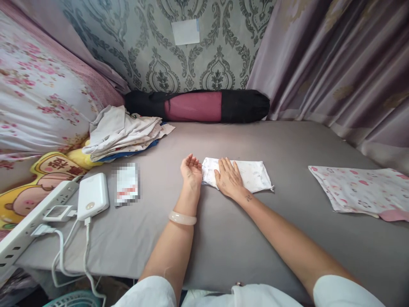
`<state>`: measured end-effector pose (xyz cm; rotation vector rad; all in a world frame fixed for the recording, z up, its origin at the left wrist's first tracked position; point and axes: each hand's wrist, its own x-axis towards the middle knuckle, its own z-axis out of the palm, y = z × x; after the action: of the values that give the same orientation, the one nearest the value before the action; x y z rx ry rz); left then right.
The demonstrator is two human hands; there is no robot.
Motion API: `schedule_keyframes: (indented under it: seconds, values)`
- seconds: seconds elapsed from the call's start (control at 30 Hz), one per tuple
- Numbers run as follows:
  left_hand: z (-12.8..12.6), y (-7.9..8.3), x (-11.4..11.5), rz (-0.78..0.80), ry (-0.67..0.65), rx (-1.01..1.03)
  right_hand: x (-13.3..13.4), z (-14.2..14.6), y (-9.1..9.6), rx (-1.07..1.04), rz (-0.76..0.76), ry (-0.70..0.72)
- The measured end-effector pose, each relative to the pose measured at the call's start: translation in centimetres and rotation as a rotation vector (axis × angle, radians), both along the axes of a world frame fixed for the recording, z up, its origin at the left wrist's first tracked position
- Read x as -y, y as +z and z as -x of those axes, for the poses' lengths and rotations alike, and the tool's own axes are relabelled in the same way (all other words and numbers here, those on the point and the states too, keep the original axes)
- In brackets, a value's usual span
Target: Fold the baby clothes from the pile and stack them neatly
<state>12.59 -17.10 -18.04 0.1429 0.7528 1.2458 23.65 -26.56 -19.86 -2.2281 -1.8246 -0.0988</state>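
Right hand lies spread, seemingly smoothing folded white cloth; left hand half-curls beside it; edges likely need squaring.

Center taken: left grip, right grip, white cloth. Lane on sheet right of center, between white cloth and printed cloth. Open strip above white cloth, reaching bag at upper middle. Left side crowded: clothes pile, power bank, power strip; cables block lower left.
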Motion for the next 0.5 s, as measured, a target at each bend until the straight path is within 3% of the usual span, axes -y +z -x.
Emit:
schedule_keyframes:
  seconds: [0.13,0.33,0.5]
  values:
    - [0.0,0.3,0.1,0.024,0.014,0.002,0.0,0.0,-0.5,0.0,0.003,-0.005]
    - [0.0,0.6,0.2,0.038,0.026,0.062,-0.4,0.6,1.1,-0.018,0.103,-0.022]
    - [0.1,0.4,0.1,0.026,0.025,0.043,-1.5,2.2,1.2,-0.033,0.061,0.034]
